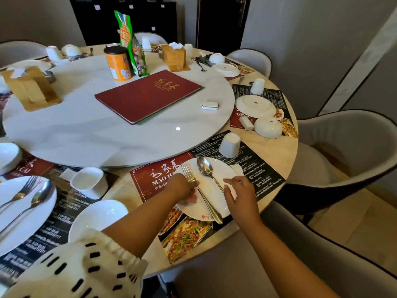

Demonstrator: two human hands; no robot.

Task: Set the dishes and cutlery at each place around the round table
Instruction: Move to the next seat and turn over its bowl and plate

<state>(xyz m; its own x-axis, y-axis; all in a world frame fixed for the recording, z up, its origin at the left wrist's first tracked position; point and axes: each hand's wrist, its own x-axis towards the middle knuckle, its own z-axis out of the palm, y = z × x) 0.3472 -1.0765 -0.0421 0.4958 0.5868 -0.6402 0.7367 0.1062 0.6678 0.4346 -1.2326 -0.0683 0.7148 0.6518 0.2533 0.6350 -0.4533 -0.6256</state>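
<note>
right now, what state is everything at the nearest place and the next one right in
near round white plate, right side up
silver fork, lying on that plate
silver spoon, lying on that plate
near white cup, upside down
next round white plate, upside down
white bowl beside it, upside down
second white cup, upside down

Grey walls (300, 50); black cabinet (96, 24) at back; dark door (221, 22) beside it; grey upholstered armchairs (354, 134) at right; beige floor (348, 218).

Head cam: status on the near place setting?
Left hand pinches fork on the plate. Right hand on spoon handle, grip unclear. Cup upside down beyond plate, not in the way.
</note>
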